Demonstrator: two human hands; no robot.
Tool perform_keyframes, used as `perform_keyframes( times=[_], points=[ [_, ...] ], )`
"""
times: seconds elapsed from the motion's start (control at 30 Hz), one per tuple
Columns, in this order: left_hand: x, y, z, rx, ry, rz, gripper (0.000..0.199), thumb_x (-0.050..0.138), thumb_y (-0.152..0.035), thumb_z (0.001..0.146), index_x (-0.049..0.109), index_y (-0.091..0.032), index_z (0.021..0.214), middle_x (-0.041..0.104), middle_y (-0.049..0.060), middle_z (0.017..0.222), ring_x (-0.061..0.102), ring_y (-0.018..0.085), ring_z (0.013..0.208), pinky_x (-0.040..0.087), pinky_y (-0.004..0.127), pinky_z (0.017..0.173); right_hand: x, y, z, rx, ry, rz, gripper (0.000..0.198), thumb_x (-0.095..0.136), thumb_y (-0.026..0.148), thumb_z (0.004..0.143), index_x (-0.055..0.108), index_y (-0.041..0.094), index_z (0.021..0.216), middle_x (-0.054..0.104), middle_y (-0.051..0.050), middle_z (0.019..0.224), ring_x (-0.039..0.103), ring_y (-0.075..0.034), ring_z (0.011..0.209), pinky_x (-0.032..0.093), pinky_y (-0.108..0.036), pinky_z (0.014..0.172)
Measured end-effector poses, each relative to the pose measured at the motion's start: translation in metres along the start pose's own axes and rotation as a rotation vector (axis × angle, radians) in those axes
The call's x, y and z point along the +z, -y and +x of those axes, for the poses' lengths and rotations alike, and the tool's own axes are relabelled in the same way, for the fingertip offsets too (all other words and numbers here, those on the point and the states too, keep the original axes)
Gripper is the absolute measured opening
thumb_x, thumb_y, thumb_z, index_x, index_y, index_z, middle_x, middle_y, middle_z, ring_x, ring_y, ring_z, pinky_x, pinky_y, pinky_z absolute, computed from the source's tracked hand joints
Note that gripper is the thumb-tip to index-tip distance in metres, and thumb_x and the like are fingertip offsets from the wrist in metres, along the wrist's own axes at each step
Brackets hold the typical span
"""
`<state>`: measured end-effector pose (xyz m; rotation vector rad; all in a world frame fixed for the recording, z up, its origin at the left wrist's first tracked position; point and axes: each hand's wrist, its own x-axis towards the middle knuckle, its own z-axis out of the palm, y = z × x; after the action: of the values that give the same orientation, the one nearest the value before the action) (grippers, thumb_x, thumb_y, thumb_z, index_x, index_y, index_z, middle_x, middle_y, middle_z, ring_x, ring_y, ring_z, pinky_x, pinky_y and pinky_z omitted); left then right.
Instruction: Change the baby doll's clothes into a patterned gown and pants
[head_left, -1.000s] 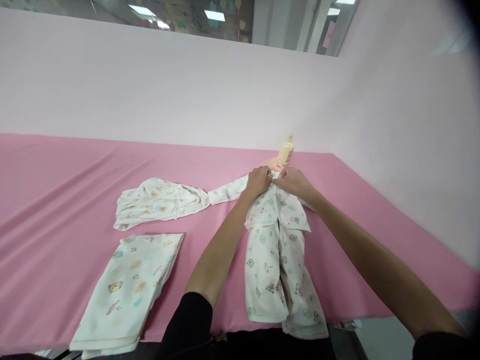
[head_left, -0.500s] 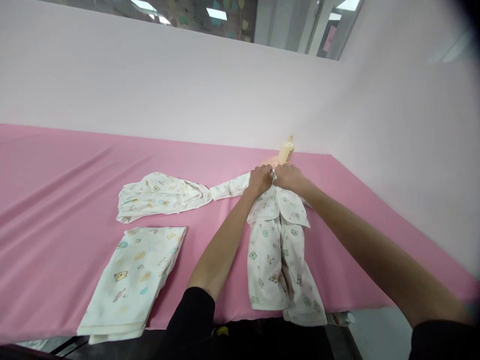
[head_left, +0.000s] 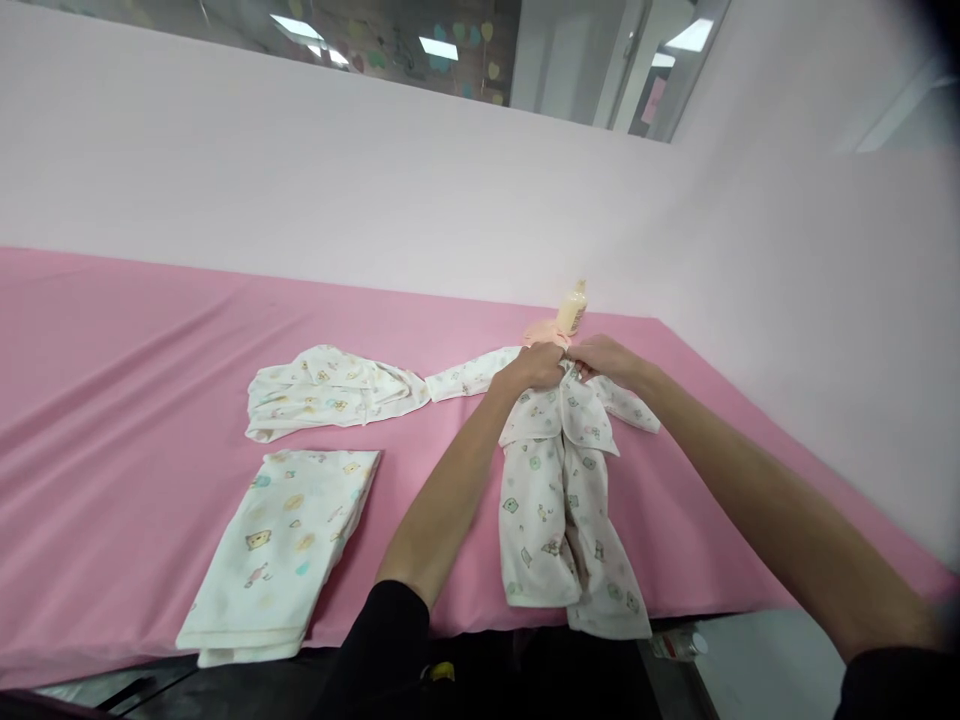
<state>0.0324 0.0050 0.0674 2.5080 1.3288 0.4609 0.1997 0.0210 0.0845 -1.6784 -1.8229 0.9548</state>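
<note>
A white baby top (head_left: 534,414) with small printed figures lies on the pink-covered table, its sleeves spread to both sides. At its neckline, my left hand (head_left: 543,366) is closed on the fabric. Close beside it, the fingers of my right hand (head_left: 606,358) pinch the same top near the collar. What exactly lies between the fingertips is hidden. Matching baby pants (head_left: 534,525) extend from under the top's hem to the table's front edge. Just beyond my hands is a peach-coloured thing (head_left: 546,331), partly covered.
A pale yellow bottle (head_left: 572,310) stands behind my hands, near the wall. To the left lie a bunched printed cloth (head_left: 334,392), touching the left sleeve's end, and a folded printed cloth (head_left: 281,550). The pink table cover (head_left: 112,420) meets a white wall (head_left: 337,180).
My hands have shifted slightly right at the collar, and the right hand's fingers have changed position. More of the top's right sleeve shows. The camera view has moved a little.
</note>
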Motion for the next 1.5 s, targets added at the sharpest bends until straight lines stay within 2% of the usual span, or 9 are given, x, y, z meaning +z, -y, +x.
perform_keyframes(
  times=[0.13,0.27,0.53,0.67,0.77,0.93,1.1,1.33,1.5],
  points=[
    [0.002,0.005,0.003,0.069,-0.035,-0.052,0.013,0.045,-0.016,0.082,0.057,-0.017,0.081,0.069,0.009,0.097,0.061,0.021,0.087,0.042,0.030,0.073,0.000,-0.018,0.000,-0.121,0.032,0.242,0.019,0.059,0.014,0.079,0.055,0.016,0.061,0.055,0.000,0.059,0.053,-0.010,0.054,0.050,-0.022,0.055],
    [0.006,0.016,0.007,0.101,-0.124,-0.042,0.015,0.045,-0.014,0.080,0.046,-0.018,0.065,0.064,0.006,0.079,0.056,0.019,0.075,0.037,0.030,0.068,0.002,-0.024,-0.001,-0.161,0.077,0.289,0.017,0.059,0.014,0.081,0.057,0.016,0.064,0.055,0.000,0.063,0.051,-0.009,0.056,0.049,-0.021,0.059],
    [0.002,0.013,0.004,0.079,-0.102,-0.083,0.028,0.044,-0.011,0.078,0.023,-0.018,0.060,0.043,0.002,0.061,0.036,0.015,0.060,0.024,0.031,0.061,0.007,-0.028,-0.006,-0.181,0.032,-0.029,0.022,0.059,0.019,0.080,0.050,0.018,0.060,0.048,0.003,0.056,0.042,-0.009,0.053,0.032,-0.021,0.049],
    [-0.003,0.015,0.001,-0.017,-0.118,-0.147,0.021,0.046,-0.015,0.080,0.033,-0.018,0.065,0.054,0.003,0.075,0.043,0.016,0.068,0.028,0.030,0.063,0.012,-0.026,-0.015,-0.157,-0.169,-0.184,0.022,0.056,0.020,0.077,0.044,0.020,0.058,0.048,0.003,0.056,0.043,-0.010,0.054,0.030,-0.025,0.051],
    [-0.006,0.017,-0.001,-0.094,-0.124,-0.186,0.009,0.048,-0.019,0.082,0.046,-0.018,0.073,0.062,0.005,0.091,0.052,0.017,0.078,0.032,0.029,0.066,0.019,-0.018,-0.031,-0.109,-0.330,-0.224,0.007,0.057,0.024,0.079,0.053,0.019,0.075,0.058,0.000,0.071,0.050,-0.014,0.064,0.034,-0.026,0.056],
    [-0.007,0.016,-0.002,-0.128,-0.087,-0.199,0.008,0.049,-0.018,0.080,0.056,-0.018,0.084,0.065,0.005,0.092,0.054,0.017,0.078,0.036,0.028,0.066,0.035,-0.001,-0.056,-0.142,-0.239,-0.352,0.032,0.067,0.045,0.077,0.054,0.020,0.093,0.064,-0.005,0.090,0.056,-0.019,0.078,0.037,-0.028,0.062],
    [-0.007,0.017,-0.002,-0.144,-0.092,-0.176,0.010,0.050,-0.019,0.082,0.057,-0.018,0.088,0.067,0.005,0.097,0.057,0.017,0.082,0.038,0.028,0.068,0.044,0.002,-0.056,-0.166,-0.197,-0.617,0.006,0.055,0.024,0.082,0.055,0.020,0.078,0.063,-0.007,0.080,0.058,-0.021,0.074,0.034,-0.030,0.061],
    [-0.004,0.019,0.001,-0.121,-0.074,-0.125,0.005,0.050,-0.020,0.083,0.055,-0.018,0.084,0.068,0.006,0.100,0.058,0.018,0.086,0.039,0.028,0.071,0.058,0.014,-0.065,-0.283,-0.171,-1.026,0.017,0.050,0.012,0.090,0.066,0.014,0.092,0.068,-0.018,0.092,0.064,-0.026,0.084,0.037,-0.031,0.062],
    [-0.008,0.013,-0.004,-0.138,-0.055,-0.094,0.020,0.050,-0.022,0.086,0.058,-0.018,0.104,0.067,0.007,0.112,0.059,0.021,0.100,0.041,0.030,0.080,0.065,0.025,-0.071,-0.350,-0.075,-1.202,0.028,0.056,-0.008,0.076,0.069,0.012,0.091,0.068,-0.018,0.092,0.064,-0.026,0.087,0.039,-0.030,0.064]
  ],
)
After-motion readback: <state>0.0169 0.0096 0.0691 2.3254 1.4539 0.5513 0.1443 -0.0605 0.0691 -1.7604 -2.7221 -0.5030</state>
